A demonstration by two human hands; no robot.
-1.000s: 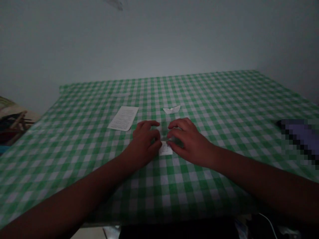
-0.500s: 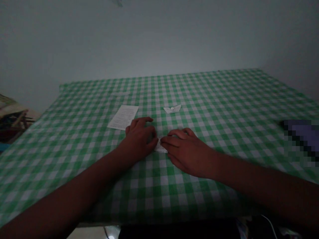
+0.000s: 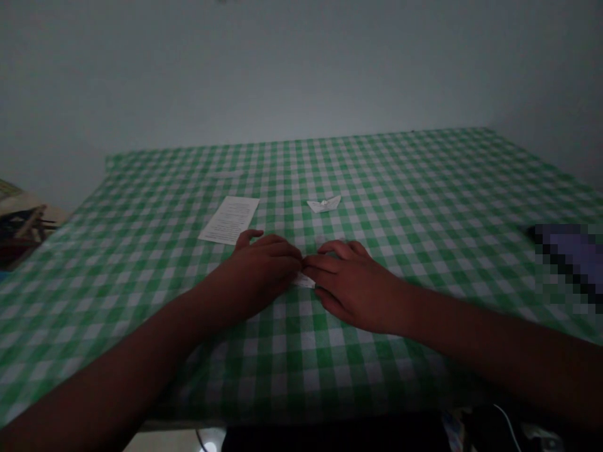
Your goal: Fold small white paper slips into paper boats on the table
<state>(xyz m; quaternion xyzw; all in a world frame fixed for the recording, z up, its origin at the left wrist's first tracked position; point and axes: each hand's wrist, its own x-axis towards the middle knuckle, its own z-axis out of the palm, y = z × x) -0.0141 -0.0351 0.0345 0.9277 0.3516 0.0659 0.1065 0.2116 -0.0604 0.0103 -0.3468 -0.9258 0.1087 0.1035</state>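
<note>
A small folded piece of printed paper [image 3: 305,282] lies on the table in front of me, mostly covered by my fingers. My left hand [image 3: 264,269] has its fingers closed together on the paper's left part, with one finger lifted away at the back. From the other side, my right hand [image 3: 352,284] holds the paper down with its fingertips, which almost meet those of the left. Beyond both hands sits a small folded paper boat [image 3: 324,204]. Just past the left hand is a flat printed sheet [image 3: 230,219].
A green and white checked cloth [image 3: 405,207] covers the table, which reaches back to a pale wall [image 3: 292,69]. At the right edge lies a dark, pixelated flat object [image 3: 572,257]. Brownish items [image 3: 23,232] stand off the table at the left.
My left fingers have come down and closed together over the folded paper, reaching closer to the right fingertips. My right hand stays nearly in place. The view has shifted slightly.
</note>
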